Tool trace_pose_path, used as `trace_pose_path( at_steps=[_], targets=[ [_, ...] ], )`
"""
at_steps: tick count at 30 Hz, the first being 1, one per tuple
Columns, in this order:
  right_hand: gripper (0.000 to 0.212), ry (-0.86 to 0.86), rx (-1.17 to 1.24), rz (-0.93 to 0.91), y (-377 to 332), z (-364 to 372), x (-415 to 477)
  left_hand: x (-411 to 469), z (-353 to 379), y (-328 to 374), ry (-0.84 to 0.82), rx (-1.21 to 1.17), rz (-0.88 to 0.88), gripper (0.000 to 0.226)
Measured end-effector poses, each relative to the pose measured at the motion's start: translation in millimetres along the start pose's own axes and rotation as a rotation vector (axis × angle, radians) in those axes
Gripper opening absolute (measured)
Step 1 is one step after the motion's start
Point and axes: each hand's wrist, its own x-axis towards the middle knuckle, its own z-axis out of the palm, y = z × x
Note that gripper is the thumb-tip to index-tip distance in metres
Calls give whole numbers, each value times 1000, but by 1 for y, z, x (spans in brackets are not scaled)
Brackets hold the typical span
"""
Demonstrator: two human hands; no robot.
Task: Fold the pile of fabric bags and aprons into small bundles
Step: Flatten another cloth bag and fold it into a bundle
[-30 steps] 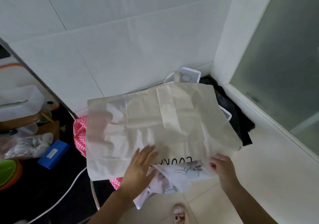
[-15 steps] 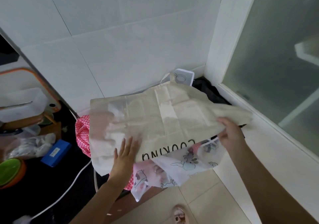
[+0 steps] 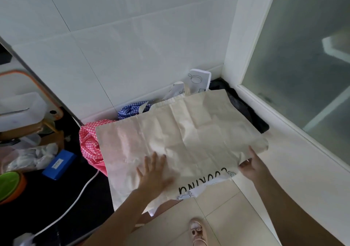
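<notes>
A cream canvas tote bag (image 3: pixel 189 139) with black lettering lies spread flat over the fabric pile. My left hand (image 3: pixel 153 172) presses on its near left part with fingers spread and straight. My right hand (image 3: pixel 251 163) grips the bag's right edge near the corner. Under the bag show a pink checked cloth (image 3: pixel 89 143), a blue checked cloth (image 3: pixel 130 109), a white printed cloth (image 3: pixel 198 79) at the back and again at the near edge, and a black cloth (image 3: pixel 244 107) on the right.
A tiled wall stands behind the pile and a frosted glass door (image 3: pixel 303 65) on the right. On the dark floor to the left lie a blue box (image 3: pixel 58 163), a white cable (image 3: pixel 75 198), a green bowl (image 3: pixel 9 185) and plastic bags. My sandalled foot (image 3: pixel 197 232) is near.
The bag's right corner, lifted half a second ago, now lies flat and further right. My left hand slid right across the bag. The blue checked cloth has come into view.
</notes>
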Motion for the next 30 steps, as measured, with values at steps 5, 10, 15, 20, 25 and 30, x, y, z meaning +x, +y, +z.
trace_pose_path(
  at_steps=[5,10,15,20,25,30],
  targets=[
    [61,-35,-46,80,10,6,10,47,-44,18,213,-62,-18,76],
    [60,22,-132,57,8,14,24,112,-104,32,431,-112,91,57],
    [49,-57,-126,96,9,11,37,161,-134,33,393,-78,59,55],
    [46,-69,-102,97,8,2,55,189,-141,32,410,-120,12,35],
    [56,-22,-23,43,0,-9,69,196,-156,27,458,-198,27,22],
    [95,-11,64,-106,-25,-5,76,200,-160,24,457,-154,-29,24]
  ],
)
